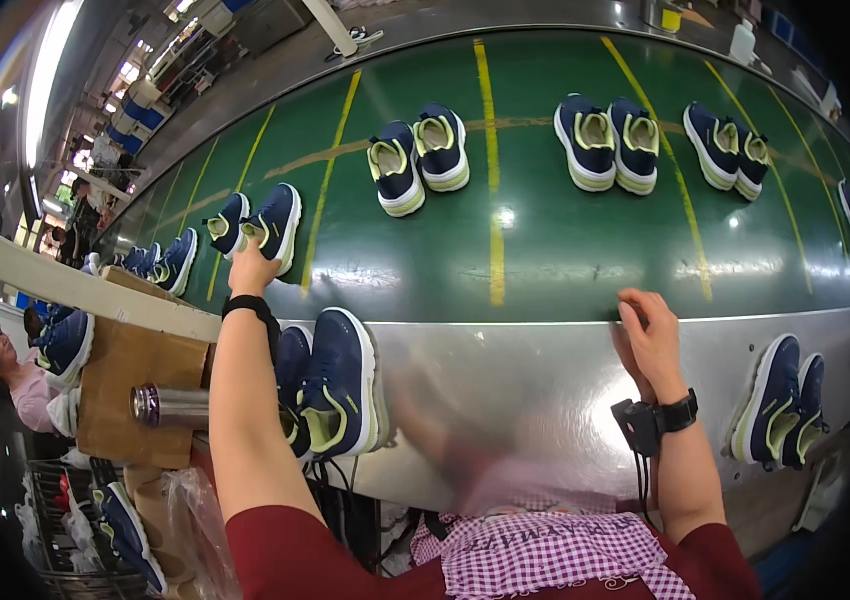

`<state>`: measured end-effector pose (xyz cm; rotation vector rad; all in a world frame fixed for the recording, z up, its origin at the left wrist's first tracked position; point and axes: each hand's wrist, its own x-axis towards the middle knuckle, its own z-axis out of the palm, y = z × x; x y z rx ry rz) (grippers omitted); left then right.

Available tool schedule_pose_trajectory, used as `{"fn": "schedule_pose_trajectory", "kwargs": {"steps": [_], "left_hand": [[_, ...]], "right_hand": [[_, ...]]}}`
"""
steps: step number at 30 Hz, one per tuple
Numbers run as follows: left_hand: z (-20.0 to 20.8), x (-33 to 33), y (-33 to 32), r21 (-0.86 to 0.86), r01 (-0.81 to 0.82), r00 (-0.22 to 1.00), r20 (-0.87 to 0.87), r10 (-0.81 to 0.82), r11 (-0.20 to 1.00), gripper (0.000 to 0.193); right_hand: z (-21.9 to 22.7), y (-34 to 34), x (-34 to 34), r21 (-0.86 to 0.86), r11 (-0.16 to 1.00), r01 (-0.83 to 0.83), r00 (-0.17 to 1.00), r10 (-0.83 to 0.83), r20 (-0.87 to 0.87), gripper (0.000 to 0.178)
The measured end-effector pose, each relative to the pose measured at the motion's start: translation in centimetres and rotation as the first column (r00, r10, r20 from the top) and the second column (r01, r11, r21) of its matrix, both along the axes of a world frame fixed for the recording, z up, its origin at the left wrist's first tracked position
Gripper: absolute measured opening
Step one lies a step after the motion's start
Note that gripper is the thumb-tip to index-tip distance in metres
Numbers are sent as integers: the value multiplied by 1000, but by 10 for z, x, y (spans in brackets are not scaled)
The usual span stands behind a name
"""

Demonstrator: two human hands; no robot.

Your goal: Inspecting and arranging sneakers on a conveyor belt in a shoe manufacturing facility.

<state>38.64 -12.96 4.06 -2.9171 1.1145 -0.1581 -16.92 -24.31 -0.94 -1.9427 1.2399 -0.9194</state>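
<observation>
My left hand (253,270) reaches over the green conveyor belt (405,275) and is closed at the heels of a pair of navy sneakers with white soles and lime linings, the right-hand sneaker (275,222) being the larger in view. My right hand (653,335) rests by the belt's near edge, fingers loosely bent and apart, holding nothing. Partly behind my left forearm, another navy pair, with one sneaker (335,385) in plain sight, stands on the metal ledge (505,390). A further navy sneaker (767,395) and its mate lie at the ledge's right end.
Several more pairs sit along the belt, including a sneaker (442,148) in the middle and one (585,142) farther right. Yellow lines cross the belt. At left are a cardboard box (135,390), a steel bottle (170,406), a wire rack (55,515) and another person (25,385).
</observation>
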Motion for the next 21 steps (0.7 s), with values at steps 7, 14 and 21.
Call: {"fn": "schedule_pose_trajectory", "kwargs": {"steps": [7,14,21], "left_hand": [[-16,43,-24,45,-66,996,60,63,997,38],[-19,96,-29,206,-240,926,341,161,949,40],[-8,194,1,241,-38,972,-215,92,970,62]], "right_hand": [[-10,-3,1,86,994,71,992,-79,97,9],[-4,0,13,130,987,95,995,-96,-1,6],[1,1,23,122,992,33,998,-39,50,6]]}}
